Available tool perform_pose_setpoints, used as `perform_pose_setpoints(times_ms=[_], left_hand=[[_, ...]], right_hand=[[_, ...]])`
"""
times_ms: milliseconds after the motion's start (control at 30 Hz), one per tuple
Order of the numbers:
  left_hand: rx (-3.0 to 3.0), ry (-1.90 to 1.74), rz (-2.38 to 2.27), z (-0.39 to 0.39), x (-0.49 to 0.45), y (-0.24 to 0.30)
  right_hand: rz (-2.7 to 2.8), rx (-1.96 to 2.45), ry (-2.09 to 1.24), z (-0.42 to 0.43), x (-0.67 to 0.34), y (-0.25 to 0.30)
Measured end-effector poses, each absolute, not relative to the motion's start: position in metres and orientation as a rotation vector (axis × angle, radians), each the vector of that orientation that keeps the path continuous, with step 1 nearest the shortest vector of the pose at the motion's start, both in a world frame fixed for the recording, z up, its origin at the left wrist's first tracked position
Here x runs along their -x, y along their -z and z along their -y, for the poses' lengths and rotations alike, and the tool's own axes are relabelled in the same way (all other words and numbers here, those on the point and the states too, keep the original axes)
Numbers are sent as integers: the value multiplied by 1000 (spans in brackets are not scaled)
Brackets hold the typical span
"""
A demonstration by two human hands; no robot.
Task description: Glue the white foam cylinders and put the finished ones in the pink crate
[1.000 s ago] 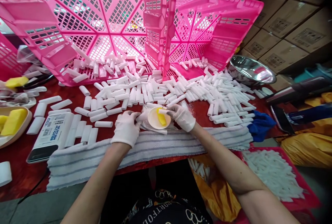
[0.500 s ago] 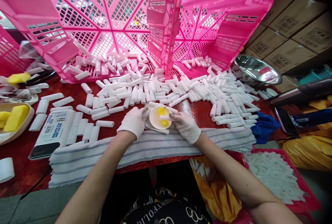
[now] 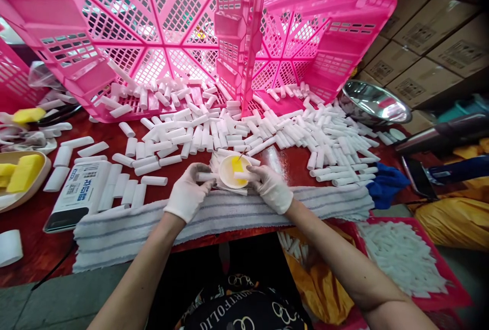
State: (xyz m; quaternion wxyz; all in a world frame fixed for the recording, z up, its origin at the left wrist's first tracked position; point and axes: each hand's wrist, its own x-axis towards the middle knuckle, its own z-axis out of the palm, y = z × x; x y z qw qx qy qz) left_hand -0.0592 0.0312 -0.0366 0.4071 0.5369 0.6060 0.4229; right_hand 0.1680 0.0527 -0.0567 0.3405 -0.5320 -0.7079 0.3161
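My left hand (image 3: 191, 190), in a white glove, pinches a short white tube (image 3: 206, 176) just left of a small pale bowl (image 3: 226, 173). My right hand (image 3: 270, 186), gloved too, closes its fingertips on another white tube (image 3: 240, 175) above the bowl's right side. A yellow sponge (image 3: 237, 163) and a thin dark stick lie in the bowl. White paper sits beneath the bowl. Behind both hands spreads a heap of loose white tubes (image 3: 214, 129). Under my wrists a striped towel (image 3: 229, 213) runs along the table edge.
Two pink crates (image 3: 164, 45) lie on their sides at the back. At left are a digital scale (image 3: 78, 195) and a tray (image 3: 42, 172) with yellow sponges. A metal bowl (image 3: 376, 101) and a blue cloth (image 3: 387, 185) are at right. Below right, a pink crate holds white pieces (image 3: 405, 256).
My left hand has drawn back left from the bowl's edge and now shows a white tube in its fingers. My right hand stays at the bowl with its tube.
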Motion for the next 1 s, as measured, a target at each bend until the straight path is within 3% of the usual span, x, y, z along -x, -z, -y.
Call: perform_pose_setpoints(times_ms=[200, 367, 533, 633, 733, 900, 1000], left_hand=[[-1286, -1038, -1600, -23, 57, 40], [-1068, -1077, -1447, -16, 47, 22], [-1107, -983, -1216, -2, 32, 7], [-1275, -887, -1210, 6, 27, 2], [-1497, -801, -1337, 10, 21, 2], [-1597, -609, -1620, 17, -4, 7], [-1658, -649, -1736, 25, -24, 5]], right_hand=[[1882, 1393, -869, -48, -167, 49], [1608, 1355, -943, -28, -166, 32], [1261, 1409, -1333, -20, -166, 13], [1323, 1502, -1364, -21, -165, 5], [1651, 1578, -986, -15, -167, 0], [2173, 1354, 2, 4, -170, 5], [2076, 1400, 178, 12, -166, 10]])
